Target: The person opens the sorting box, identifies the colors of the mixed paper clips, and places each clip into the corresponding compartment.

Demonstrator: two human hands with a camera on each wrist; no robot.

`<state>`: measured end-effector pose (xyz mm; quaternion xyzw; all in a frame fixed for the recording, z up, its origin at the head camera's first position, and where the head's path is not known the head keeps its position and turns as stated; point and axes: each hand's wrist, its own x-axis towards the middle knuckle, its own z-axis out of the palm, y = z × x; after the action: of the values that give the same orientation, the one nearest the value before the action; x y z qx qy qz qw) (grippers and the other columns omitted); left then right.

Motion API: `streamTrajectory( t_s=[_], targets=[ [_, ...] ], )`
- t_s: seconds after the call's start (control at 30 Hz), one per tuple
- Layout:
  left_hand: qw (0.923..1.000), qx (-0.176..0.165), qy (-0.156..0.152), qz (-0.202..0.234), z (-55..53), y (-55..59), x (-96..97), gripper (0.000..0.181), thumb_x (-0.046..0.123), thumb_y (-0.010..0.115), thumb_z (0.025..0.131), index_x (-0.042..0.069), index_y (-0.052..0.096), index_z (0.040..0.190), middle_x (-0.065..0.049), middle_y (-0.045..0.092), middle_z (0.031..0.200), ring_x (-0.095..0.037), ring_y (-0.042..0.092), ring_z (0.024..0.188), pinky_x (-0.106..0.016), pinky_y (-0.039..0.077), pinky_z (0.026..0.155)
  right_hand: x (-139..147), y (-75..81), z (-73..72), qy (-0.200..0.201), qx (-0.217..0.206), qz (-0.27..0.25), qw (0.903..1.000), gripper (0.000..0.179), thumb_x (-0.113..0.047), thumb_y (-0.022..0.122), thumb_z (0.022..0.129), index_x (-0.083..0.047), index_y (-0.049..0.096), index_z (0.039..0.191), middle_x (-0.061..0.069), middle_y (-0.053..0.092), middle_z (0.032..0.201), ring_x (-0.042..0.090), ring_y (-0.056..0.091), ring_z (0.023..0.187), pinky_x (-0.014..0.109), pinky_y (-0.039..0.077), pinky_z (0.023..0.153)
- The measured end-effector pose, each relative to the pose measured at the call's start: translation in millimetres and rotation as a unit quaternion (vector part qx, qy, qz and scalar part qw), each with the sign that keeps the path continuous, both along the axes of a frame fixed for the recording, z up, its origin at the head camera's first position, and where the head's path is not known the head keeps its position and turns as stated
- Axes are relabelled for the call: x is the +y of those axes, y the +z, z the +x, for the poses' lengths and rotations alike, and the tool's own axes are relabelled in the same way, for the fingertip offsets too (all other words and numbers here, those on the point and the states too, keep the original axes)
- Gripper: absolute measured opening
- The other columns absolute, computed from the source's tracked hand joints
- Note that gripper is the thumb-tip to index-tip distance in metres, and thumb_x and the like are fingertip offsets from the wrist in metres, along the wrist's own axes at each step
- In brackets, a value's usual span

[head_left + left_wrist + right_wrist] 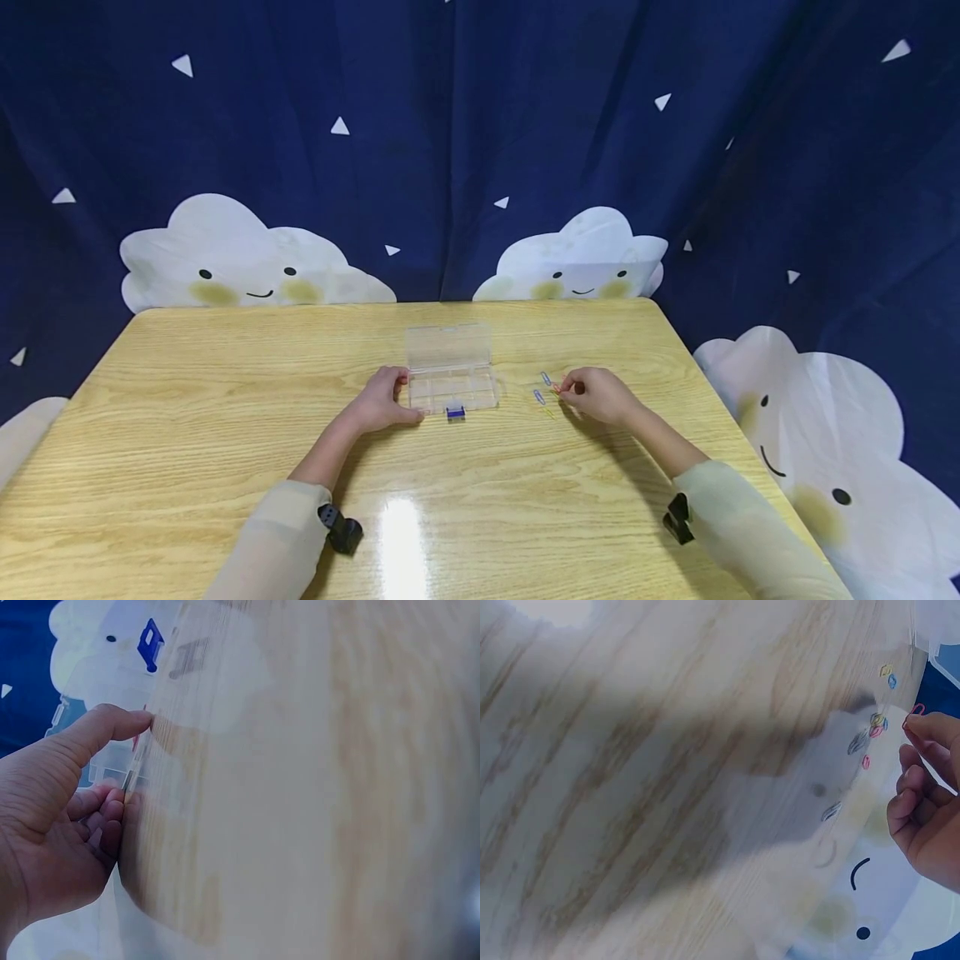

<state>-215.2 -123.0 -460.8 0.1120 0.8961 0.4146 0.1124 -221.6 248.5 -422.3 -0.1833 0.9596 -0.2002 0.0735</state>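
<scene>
A clear plastic compartment box (472, 386) lies on the table with its lid (448, 345) raised at the back and a blue latch (455, 412) at its front. My left hand (381, 403) grips the box's left end, thumb by the front corner and fingers farther back. To the right of the box, my right hand (603, 397) pinches a red paper clip (916, 711) between thumb and finger, just above the table. Blue paper clips (539, 397) and a yellow paper clip (550, 412) lie beside it. In the left wrist view the fingertips partly hide the box edge.
The wooden table (225, 375) ends at a dark blue curtain (420, 125) with white cloud prints. Several coloured clips (875, 726) lie near the right hand. A black wrist camera (341, 530) sits on the left sleeve, another (678, 518) on the right.
</scene>
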Motion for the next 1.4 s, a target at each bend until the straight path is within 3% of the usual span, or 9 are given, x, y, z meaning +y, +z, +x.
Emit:
streamTrajectory(
  t_s=[0.37, 0.9, 1.4],
  targets=[
    [1.0000, 0.000, 0.001, -0.001, 0.5, -0.5, -0.1, 0.076, 0.024, 0.080, 0.071, -0.008, 0.041, 0.127, -0.017, 0.046, 0.110, -0.024, 0.042, 0.095, -0.036, 0.038, 0.082, -15.0, 2.5, 2.1, 0.025, 0.002, -0.002, 0.9997, 0.011, -0.019, 0.061, 0.090, -0.011, 0.068, 0.088, -0.005, 0.057, 0.066, 0.007, 0.045, 0.053, 0.025, 0.039, 0.057],
    [1.0000, 0.003, 0.004, 0.000, 0.1, -0.9, 0.8, 0.068, 0.023, 0.080, 0.070, -0.006, 0.044, 0.120, -0.014, 0.044, 0.104, -0.023, 0.040, 0.091, -0.032, 0.036, 0.077, -37.9, 6.5, -0.5, 0.048, 0.009, 0.001, 0.9988, 0.009, -0.019, 0.062, 0.089, -0.012, 0.067, 0.087, -0.004, 0.051, 0.061, 0.008, 0.039, 0.051, 0.024, 0.033, 0.053],
    [1.0000, 0.003, -0.001, 0.003, 1.1, 1.8, 0.1, 0.071, 0.024, 0.079, 0.071, -0.008, 0.042, 0.124, -0.016, 0.045, 0.108, -0.023, 0.041, 0.093, -0.034, 0.037, 0.080, -63.6, 7.8, -3.9, 0.072, 0.005, 0.001, 0.9974, 0.010, -0.020, 0.063, 0.089, -0.012, 0.068, 0.087, -0.004, 0.050, 0.061, 0.007, 0.039, 0.053, 0.024, 0.034, 0.055]
  ],
)
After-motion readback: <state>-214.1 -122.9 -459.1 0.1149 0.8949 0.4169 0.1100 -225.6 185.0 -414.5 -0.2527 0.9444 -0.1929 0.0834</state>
